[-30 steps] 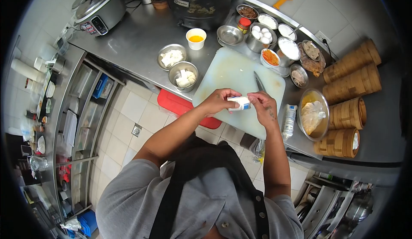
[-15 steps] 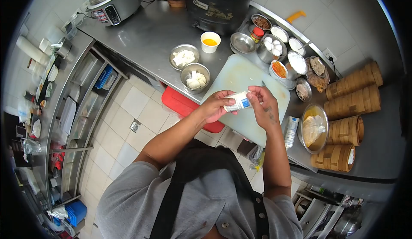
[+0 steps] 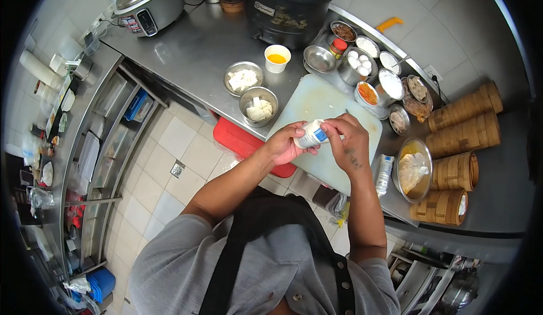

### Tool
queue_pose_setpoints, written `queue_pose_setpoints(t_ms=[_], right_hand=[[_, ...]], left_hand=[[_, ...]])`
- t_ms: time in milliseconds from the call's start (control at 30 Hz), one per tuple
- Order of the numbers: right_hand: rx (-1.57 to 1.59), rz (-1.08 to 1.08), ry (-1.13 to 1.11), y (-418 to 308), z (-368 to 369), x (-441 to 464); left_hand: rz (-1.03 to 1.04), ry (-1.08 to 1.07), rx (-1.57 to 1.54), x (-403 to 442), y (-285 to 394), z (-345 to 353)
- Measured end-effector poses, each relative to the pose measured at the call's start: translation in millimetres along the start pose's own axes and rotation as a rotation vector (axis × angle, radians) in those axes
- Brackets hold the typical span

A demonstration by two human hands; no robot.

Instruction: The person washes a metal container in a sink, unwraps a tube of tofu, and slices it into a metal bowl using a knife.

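My left hand (image 3: 281,146) is wrapped round a short white tube-shaped package (image 3: 310,135) with a blue label, held above the cutting board. Fingers of my right hand (image 3: 347,141) are closed on the package's right end. Below lies the pale, stained cutting board (image 3: 314,97), with a few small white bits on it. The tip of what may be a knife shows beyond my right hand, mostly hidden. Left of the board stand two steel bowls of white chunks, the nearer bowl (image 3: 243,113) and the farther bowl (image 3: 227,83).
A similar wrapped tube (image 3: 384,175) lies right of the board, beside a steel basin (image 3: 400,186) holding a plastic bag. Bamboo steamers (image 3: 455,139) line the right side. Behind are an egg pot (image 3: 349,73), a yellow-filled cup (image 3: 277,66) and a black soup warmer (image 3: 288,9).
The package has tilted, its right end now higher, and its blue label faces differently. My right fingers have shifted slightly over that end. Both hands remain over the board.
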State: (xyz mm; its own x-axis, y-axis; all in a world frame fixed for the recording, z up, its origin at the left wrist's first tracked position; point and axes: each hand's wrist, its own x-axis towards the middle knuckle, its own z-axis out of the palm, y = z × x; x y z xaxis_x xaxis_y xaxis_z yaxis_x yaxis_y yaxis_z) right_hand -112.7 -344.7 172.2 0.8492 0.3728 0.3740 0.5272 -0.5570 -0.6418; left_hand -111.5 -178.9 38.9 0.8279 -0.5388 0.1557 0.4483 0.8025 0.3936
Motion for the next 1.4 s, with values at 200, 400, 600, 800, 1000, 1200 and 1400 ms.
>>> queue_pose_setpoints(t_ms=[200,400,600,800,1000,1200,1400], right_hand=[[0.168,0.197,-0.01,-2.7,-8.7,-13.7],[0.118,0.166,0.089,-1.7,-6.1,-24.0],[0.124,0.15,0.135,-0.3,-7.0,-20.5],[0.069,0.161,0.132,-1.2,-11.3,-22.8],[0.109,0.183,0.13,3.5,-10.9,-23.8],[0.107,0.242,0.119,12.0,-5.1,-30.3],[0.056,0.17,0.163,13.1,-6.1,-33.9]], left_hand=[[0.041,0.017,-0.023,4.4,3.5,-1.0],[-0.003,-0.029,0.008,11.4,-1.2,-2.0],[-0.015,-0.044,-0.02,19.3,-7.8,0.8],[-0.067,-0.052,-0.034,24.7,-16.2,-3.2],[-0.088,-0.056,-0.058,29.1,-27.9,-8.1],[-0.114,-0.072,-0.024,33.9,-38.3,-16.1],[-0.135,-0.103,-0.083,37.7,-50.4,-22.0]])
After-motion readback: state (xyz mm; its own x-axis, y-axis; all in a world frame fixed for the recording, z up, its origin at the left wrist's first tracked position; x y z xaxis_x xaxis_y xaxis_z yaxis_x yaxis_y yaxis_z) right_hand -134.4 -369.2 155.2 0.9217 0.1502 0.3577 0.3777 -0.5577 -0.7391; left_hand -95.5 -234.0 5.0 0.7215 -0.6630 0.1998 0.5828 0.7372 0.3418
